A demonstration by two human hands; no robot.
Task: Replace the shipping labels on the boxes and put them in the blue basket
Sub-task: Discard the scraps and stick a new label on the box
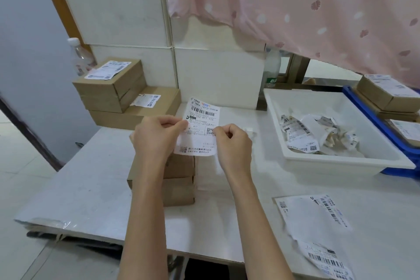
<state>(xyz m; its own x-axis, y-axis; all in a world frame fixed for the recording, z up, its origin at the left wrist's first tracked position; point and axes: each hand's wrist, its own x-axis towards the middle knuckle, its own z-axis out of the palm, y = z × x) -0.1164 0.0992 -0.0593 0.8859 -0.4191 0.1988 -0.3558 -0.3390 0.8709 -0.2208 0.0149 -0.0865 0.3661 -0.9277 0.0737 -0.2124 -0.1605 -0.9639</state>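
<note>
A white shipping label [200, 118] hangs upright in the air above the table, held by both hands. My left hand [156, 136] pinches its left edge and my right hand [231, 143] pinches its right edge. Below the label, partly behind my left forearm, stands a short stack of brown cardboard boxes [179, 184]. More labelled boxes [113, 88] are piled at the back left against the wall. The blue basket [372, 120] sits at the far right, holding several labelled boxes [386, 93], partly cut off by the frame.
A white tray [341, 161] with torn label scraps [318, 134] stands right of my hands, against the basket. Loose label sheets [318, 216] lie at the front right. Two plastic bottles [79, 57] stand by the wall. A pink curtain [295, 7] hangs above.
</note>
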